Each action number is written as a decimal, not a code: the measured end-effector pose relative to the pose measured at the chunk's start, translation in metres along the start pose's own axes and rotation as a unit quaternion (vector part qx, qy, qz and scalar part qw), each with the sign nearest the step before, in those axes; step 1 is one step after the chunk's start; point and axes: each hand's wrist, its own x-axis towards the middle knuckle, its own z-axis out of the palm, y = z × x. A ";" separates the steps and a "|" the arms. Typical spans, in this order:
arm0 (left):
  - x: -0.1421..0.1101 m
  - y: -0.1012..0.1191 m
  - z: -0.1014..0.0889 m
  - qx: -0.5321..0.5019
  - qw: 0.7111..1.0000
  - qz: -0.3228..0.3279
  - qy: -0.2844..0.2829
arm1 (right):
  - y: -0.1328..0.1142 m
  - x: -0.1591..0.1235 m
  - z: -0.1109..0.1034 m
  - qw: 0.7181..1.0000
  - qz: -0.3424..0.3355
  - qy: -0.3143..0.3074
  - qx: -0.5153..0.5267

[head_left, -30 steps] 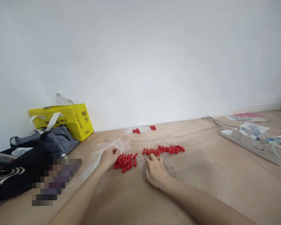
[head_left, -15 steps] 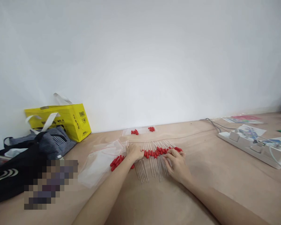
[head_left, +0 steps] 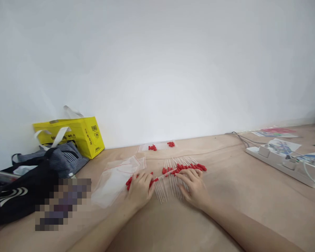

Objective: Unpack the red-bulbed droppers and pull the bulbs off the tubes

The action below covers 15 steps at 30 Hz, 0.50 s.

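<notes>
My left hand (head_left: 141, 187) is closed on the red bulb end of a dropper (head_left: 166, 173). The dropper's clear thin tube slants up and right, its tip reaching the row by my right fingers. My right hand (head_left: 194, 187) rests over the row's red bulbs (head_left: 185, 168), fingers bent and apart, thumb away from the index; fingertip contact is partly hidden. Clear tubes (head_left: 175, 187) fan out from the row toward me and toward the wall. Another group of tubes (head_left: 161, 192) lies between my hands. Red bulbs (head_left: 128, 182) show beside my left hand, partly covered by it.
Clear zip bags (head_left: 112, 182) lie left of my left hand. A further bag (head_left: 161, 147) with red-bulbed droppers lies near the wall. Yellow bag (head_left: 93, 136), striped bag (head_left: 68, 159) and black bag (head_left: 23, 199) stand left. A power strip (head_left: 280, 166) with cables and printed sheets sit right.
My left hand has moved left and nearer me, and a dropper now slants from its fingers. My right hand has shifted slightly left, its fingers more spread over the bulbs.
</notes>
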 end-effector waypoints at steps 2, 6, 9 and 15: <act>-0.017 0.004 0.004 -0.012 0.997 0.052 0.057 | -0.007 -0.001 0.002 0.999 -0.046 -0.008 -0.006; -0.030 0.013 0.013 -0.038 0.989 0.090 0.109 | -0.019 -0.004 0.012 0.994 -0.109 -0.019 -0.002; -0.030 0.017 0.015 -0.057 0.987 0.097 0.117 | -0.021 -0.006 0.021 0.992 -0.119 -0.037 -0.001; -0.029 0.020 0.017 -0.086 0.981 0.105 0.141 | -0.021 -0.008 0.023 0.991 -0.115 -0.059 -0.013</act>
